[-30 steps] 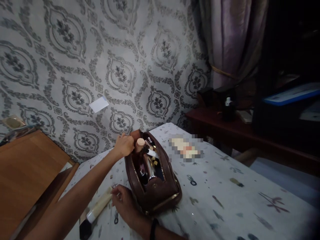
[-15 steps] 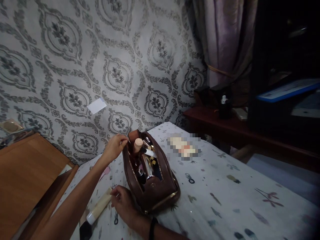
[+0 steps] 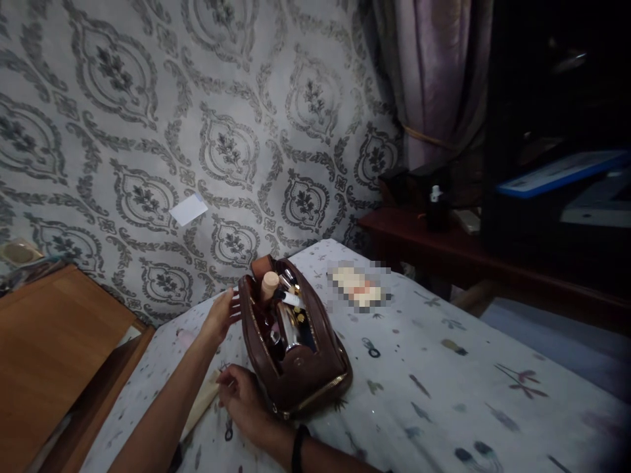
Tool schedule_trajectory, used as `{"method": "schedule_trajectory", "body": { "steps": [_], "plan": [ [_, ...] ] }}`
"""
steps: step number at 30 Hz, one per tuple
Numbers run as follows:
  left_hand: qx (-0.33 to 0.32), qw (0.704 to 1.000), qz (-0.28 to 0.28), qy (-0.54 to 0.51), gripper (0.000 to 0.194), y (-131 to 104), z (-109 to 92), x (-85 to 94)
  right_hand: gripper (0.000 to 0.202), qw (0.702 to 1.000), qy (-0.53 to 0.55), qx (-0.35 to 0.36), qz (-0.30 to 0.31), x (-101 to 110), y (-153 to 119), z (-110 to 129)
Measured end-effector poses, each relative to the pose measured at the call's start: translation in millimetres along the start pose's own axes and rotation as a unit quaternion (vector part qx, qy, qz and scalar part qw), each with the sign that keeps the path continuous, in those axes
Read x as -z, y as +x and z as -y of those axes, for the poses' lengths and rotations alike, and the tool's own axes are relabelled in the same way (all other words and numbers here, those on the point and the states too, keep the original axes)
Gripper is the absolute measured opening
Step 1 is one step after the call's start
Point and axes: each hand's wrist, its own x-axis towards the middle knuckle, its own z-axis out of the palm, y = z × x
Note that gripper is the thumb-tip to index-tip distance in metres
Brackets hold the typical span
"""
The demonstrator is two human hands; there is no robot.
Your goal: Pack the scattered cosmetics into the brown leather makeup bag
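A brown toiletry bag point(image 3: 315, 378) lies unzipped on the patterned sheet, its mouth gaping. Inside are a beige-capped bottle point(image 3: 269, 284), a white-and-black tube point(image 3: 292, 299), a shiny cylinder point(image 3: 292, 328) and other small cosmetics that I cannot make out. My left hand point(image 3: 221, 316) is at the bag's far left side, fingers apart, their tips at its wall. Near the bag's front left my right hand point(image 3: 242, 397) rests on the sheet, fingers loosely curled with nothing visible in them. Beside it is a cream-coloured tube point(image 3: 201, 404), partly hidden by my left forearm.
A blurred-out item point(image 3: 359, 286) lies on the sheet point(image 3: 424, 387) right of the bag. The wooden furniture point(image 3: 59, 355) stands at left. Against the patterned wall is a white card point(image 3: 188, 209). A dark red shelf point(image 3: 394, 226) at right bears a small pump bottle point(image 3: 436, 207).
My left hand has let go of the bag's far left rim and moved down and left along its outside, with its fingers spreading. My right hand has hardly moved. The view shifted slightly.
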Motion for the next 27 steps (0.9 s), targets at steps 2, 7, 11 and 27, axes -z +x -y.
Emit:
{"method": "schedule_trajectory", "body": {
  "steps": [2,7,11,27],
  "plan": [
    [0.016,1.0,0.006,-0.026,0.038,0,6,-2.1,0.017,1.0,-0.005,-0.001,-0.004,0,0,0],
    [0.03,0.999,0.028,-0.035,0.035,0,9,-0.2,0.009,1.0,0.0,0.016,-0.014,-4,5,-9],
    [-0.054,0.997,-0.014,0.047,0.045,0,-4,4.0,0.01,1.0,-0.004,0.009,-0.005,-5,7,-13],
    [-0.214,0.577,0.269,0.741,0.016,50,-88,-36.5,0.011,0.999,-0.039,-0.008,-0.013,-1,4,-3]
  ]
}}
